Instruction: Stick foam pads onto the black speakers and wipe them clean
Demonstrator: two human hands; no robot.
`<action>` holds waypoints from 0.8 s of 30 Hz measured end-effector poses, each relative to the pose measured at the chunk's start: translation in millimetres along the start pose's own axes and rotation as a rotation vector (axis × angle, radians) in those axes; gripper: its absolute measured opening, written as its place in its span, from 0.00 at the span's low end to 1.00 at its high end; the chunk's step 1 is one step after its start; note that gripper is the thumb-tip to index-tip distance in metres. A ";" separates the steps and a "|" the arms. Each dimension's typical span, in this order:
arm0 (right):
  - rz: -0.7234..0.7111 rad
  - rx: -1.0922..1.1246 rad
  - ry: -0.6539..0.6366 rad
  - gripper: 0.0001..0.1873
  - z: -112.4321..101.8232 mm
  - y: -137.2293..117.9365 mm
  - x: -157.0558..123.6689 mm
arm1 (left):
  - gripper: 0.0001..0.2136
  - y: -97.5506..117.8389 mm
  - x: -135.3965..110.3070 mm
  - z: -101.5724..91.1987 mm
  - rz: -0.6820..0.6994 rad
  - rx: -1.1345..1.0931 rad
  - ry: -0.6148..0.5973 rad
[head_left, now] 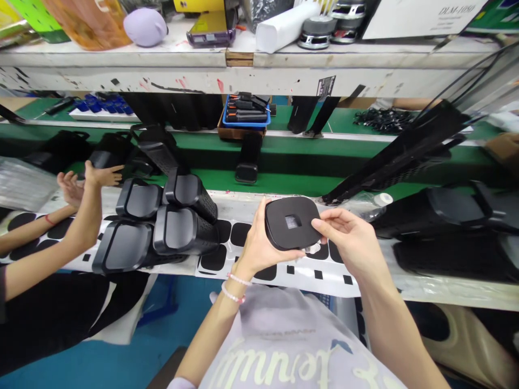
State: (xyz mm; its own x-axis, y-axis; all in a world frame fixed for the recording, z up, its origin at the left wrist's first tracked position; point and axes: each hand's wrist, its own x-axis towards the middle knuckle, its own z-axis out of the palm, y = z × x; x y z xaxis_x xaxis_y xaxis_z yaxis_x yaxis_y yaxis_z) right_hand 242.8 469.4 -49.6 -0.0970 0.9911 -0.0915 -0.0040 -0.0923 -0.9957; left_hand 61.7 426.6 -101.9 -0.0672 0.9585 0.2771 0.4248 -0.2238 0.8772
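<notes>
A black rounded-square pad (292, 222) with a small square hole in its middle is held up over the workbench between both my hands. My left hand (259, 243) grips its left and lower edge with fingers curled round it. My right hand (349, 237) pinches its right edge with thumb and fingers. Below them lies a white backing sheet (302, 275) with several black pad shapes and small black squares on it.
Several black speaker housings (162, 227) are stacked to my left on the bench. A co-worker's arms (77, 216) reach toward the conveyor at far left. More black housings (438, 216) lie at right. A green conveyor belt (284, 181) and a cluttered shelf (243, 54) run behind.
</notes>
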 end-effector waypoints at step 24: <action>0.013 -0.044 0.014 0.20 0.4 -0.9 3.2 | 0.63 0.3 3.2 1.3 0.008 0.002 0.006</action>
State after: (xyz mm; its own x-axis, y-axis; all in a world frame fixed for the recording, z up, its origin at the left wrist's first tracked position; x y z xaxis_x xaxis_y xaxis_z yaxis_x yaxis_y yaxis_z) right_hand 242.1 472.6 -49.0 -0.0826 0.9911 -0.1041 0.0407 -0.1010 -0.9941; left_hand 62.7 429.8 -101.3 -0.0691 0.9555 0.2868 0.4275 -0.2314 0.8739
